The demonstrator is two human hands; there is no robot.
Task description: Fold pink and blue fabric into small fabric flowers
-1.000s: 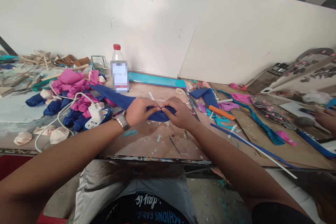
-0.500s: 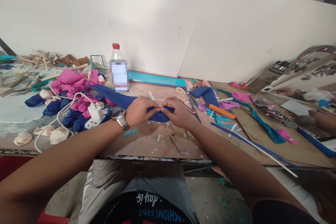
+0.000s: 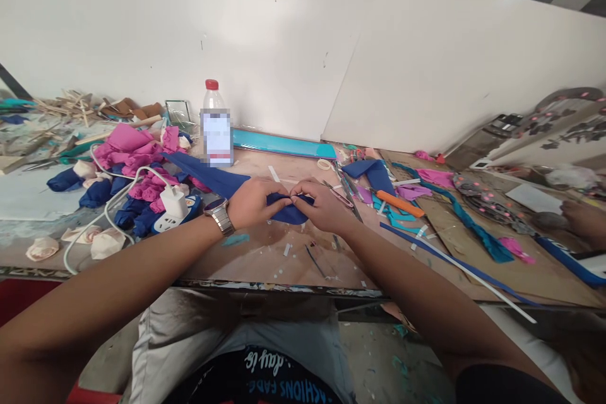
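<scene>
A long strip of dark blue crepe paper or cloth [image 3: 222, 182] runs from the pile on the left to my hands over the table's middle. My left hand [image 3: 258, 203], with a metal watch on its wrist, pinches the strip between thumb and fingers. Right beside it, my right hand [image 3: 318, 203] pinches the same strip, the two thumbs nearly meeting. A fold of the blue material hangs below the fingertips. A pair of scissors [image 3: 341, 197] with pink handles lies just behind my right hand.
To the left are pink and blue rolled flowers [image 3: 125, 145], cream ones [image 3: 42, 249] and a power strip with a white plug [image 3: 174, 202]. A red-capped bottle [image 3: 213, 98] stands behind a phone [image 3: 218, 139]. An orange cutter [image 3: 400, 203] lies right. Another person's hand [image 3: 584, 221] is far right.
Both hands stay pinched on the blue strip, with only slight finger movement. The view has shifted a little. The other person's hand at the far right has moved slightly.
</scene>
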